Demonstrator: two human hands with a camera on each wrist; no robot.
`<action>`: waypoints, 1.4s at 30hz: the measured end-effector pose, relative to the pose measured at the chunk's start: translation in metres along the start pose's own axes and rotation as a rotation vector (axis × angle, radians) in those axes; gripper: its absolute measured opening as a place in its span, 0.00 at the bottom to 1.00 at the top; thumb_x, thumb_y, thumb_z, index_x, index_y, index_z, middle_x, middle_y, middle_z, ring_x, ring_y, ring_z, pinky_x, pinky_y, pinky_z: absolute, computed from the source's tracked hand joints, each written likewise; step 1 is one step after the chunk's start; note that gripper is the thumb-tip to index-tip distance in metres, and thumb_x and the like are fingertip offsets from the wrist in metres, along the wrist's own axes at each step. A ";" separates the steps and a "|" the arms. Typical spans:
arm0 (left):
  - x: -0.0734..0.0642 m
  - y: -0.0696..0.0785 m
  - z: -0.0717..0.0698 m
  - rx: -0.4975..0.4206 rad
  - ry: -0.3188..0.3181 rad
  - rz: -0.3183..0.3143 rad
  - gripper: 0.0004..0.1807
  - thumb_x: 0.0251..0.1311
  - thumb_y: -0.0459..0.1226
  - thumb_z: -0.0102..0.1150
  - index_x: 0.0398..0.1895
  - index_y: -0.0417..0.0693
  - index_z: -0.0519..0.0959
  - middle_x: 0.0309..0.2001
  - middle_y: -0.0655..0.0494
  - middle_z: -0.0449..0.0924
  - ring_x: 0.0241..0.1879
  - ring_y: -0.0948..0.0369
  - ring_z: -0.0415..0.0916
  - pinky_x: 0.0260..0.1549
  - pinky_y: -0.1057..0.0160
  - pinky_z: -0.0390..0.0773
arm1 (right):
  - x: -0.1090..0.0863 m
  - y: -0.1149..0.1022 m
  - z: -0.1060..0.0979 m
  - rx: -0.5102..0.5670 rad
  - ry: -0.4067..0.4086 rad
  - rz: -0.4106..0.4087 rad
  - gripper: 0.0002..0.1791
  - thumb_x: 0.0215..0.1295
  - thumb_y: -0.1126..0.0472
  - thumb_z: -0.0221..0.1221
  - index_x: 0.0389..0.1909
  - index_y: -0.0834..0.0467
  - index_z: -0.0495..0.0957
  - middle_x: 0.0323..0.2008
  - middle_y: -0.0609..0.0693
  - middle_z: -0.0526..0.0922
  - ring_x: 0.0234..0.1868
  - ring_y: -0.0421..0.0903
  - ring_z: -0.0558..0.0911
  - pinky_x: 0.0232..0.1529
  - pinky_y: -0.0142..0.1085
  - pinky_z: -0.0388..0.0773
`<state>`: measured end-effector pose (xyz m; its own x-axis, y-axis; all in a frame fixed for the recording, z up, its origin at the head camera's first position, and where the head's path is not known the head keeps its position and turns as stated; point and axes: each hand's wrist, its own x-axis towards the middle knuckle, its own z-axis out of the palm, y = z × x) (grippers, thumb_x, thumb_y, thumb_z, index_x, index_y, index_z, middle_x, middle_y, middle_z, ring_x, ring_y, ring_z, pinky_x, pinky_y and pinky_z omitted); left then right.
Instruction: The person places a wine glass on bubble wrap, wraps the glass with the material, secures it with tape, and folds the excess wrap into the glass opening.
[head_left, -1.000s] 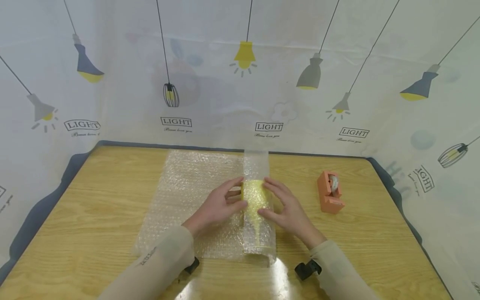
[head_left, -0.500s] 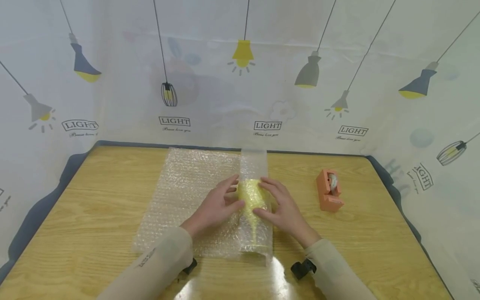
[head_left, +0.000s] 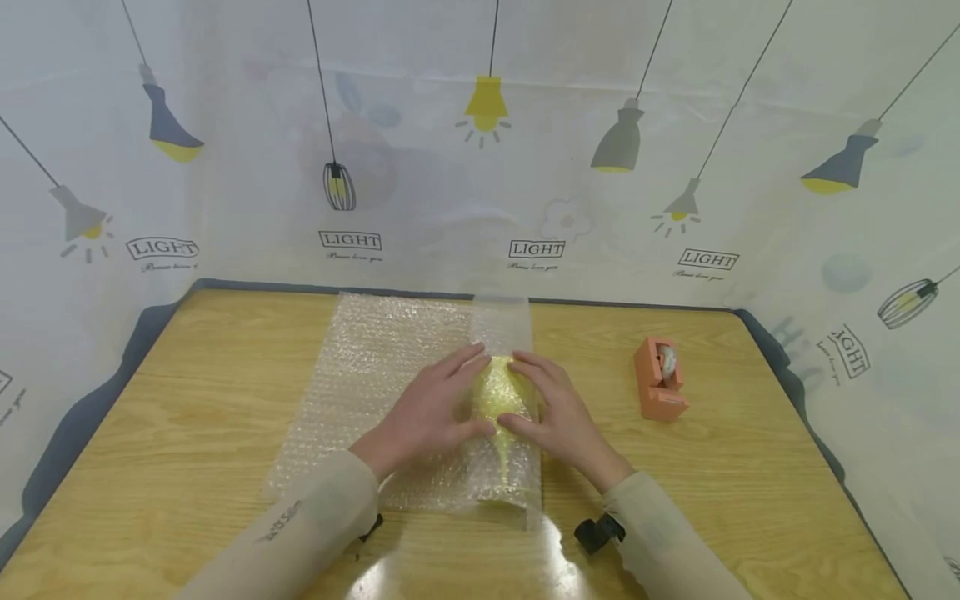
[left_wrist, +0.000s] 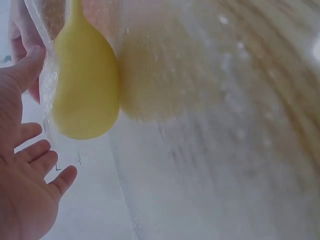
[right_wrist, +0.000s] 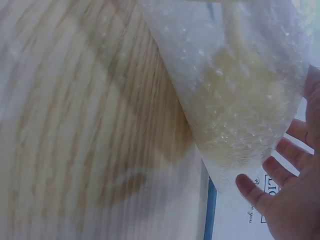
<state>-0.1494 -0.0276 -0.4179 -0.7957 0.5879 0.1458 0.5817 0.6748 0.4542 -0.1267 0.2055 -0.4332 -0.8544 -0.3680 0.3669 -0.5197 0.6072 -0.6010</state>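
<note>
A yellow stemmed goblet [head_left: 501, 387] lies on its side under a fold of clear bubble wrap [head_left: 360, 383], its foot toward me. The rest of the sheet spreads flat to the left. My left hand [head_left: 427, 412] bends over the goblet's left side, thumb and fingers touching the wrap. From the right, my right hand [head_left: 566, 417] rests on the fold, with its thumb on top and its fingertips near the goblet's rim. In the left wrist view, the yellow bowl [left_wrist: 87, 85] shows plainly beside the spread left fingers. The right wrist view has it blurred behind the wrap [right_wrist: 235, 130].
A coral tape dispenser [head_left: 651, 387] with a roll of clear tape stands on the wooden table [head_left: 720, 467] to the right. A white curtain [head_left: 427, 200] printed with lamps hangs along the far and side edges.
The wrapped goblet has shifted a little left, and my right hand has followed it. The left hand's fingers now reach farther over the goblet's upper end. The tape dispenser stays put.
</note>
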 end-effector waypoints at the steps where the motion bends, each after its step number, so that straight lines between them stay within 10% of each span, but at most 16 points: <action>1: 0.000 0.000 0.001 0.000 -0.014 -0.008 0.55 0.57 0.59 0.71 0.81 0.48 0.57 0.82 0.53 0.50 0.79 0.49 0.53 0.75 0.41 0.59 | 0.000 0.000 0.001 0.002 0.001 -0.002 0.40 0.57 0.56 0.75 0.69 0.64 0.71 0.73 0.61 0.68 0.73 0.63 0.67 0.72 0.62 0.64; 17: -0.003 0.001 0.008 -0.125 -0.022 -0.076 0.60 0.50 0.56 0.77 0.81 0.44 0.56 0.82 0.51 0.51 0.79 0.50 0.55 0.75 0.47 0.59 | -0.004 0.010 0.000 0.196 0.081 0.004 0.29 0.68 0.70 0.63 0.68 0.72 0.69 0.71 0.68 0.68 0.68 0.67 0.72 0.60 0.58 0.79; 42: -0.012 -0.018 0.007 -0.233 -0.025 -0.112 0.56 0.51 0.53 0.77 0.80 0.46 0.58 0.80 0.52 0.56 0.75 0.49 0.62 0.73 0.45 0.63 | -0.001 0.008 0.007 0.368 -0.027 0.158 0.34 0.70 0.67 0.63 0.75 0.65 0.64 0.75 0.67 0.62 0.62 0.72 0.76 0.61 0.56 0.79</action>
<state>-0.1488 -0.0440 -0.4340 -0.8470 0.5279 0.0623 0.4330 0.6173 0.6569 -0.1304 0.2053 -0.4434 -0.9209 -0.3119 0.2339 -0.3438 0.3666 -0.8645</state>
